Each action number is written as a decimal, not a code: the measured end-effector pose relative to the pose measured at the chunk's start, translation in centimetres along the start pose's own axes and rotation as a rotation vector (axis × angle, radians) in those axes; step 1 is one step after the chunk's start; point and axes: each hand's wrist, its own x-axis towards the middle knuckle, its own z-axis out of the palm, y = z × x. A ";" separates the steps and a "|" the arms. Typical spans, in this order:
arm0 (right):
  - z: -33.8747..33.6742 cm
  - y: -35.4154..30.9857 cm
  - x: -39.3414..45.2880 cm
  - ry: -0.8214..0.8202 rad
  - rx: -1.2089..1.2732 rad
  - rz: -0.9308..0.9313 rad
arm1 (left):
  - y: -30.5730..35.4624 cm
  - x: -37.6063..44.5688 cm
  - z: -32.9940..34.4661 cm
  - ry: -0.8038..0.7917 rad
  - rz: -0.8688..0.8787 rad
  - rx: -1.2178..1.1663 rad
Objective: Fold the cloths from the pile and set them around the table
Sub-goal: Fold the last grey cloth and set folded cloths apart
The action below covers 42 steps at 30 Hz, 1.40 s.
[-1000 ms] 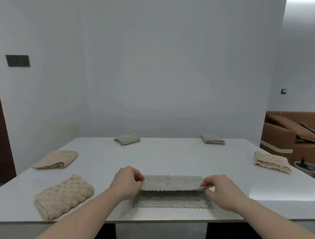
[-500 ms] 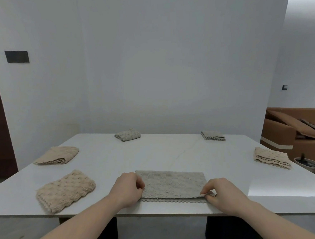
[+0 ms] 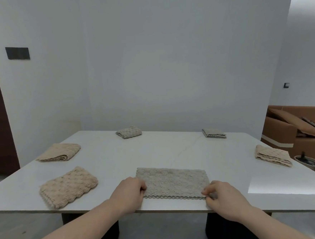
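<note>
A grey textured cloth, folded once into a long rectangle, lies flat near the front edge of the white table. My left hand pinches its near left corner. My right hand pinches its near right corner at the zigzag hem. Several folded cloths are set around the table: a beige one at front left, a beige one further back on the left, a grey one at the far side, another grey one at far right, and a beige one on the right edge.
A white wall stands right behind the table. A brown sofa with dark items is at the right, with dark bowls on the floor beside the table's right edge. A dark door frame runs along the left.
The upper layer that my hands held raised over the cloth has come down flat onto the lower half. Both hands have stayed at the near corners.
</note>
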 end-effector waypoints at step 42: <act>5.1 -3.0 10.7 -0.164 -0.106 0.097 | 2.5 8.8 4.4 -0.333 -0.105 0.052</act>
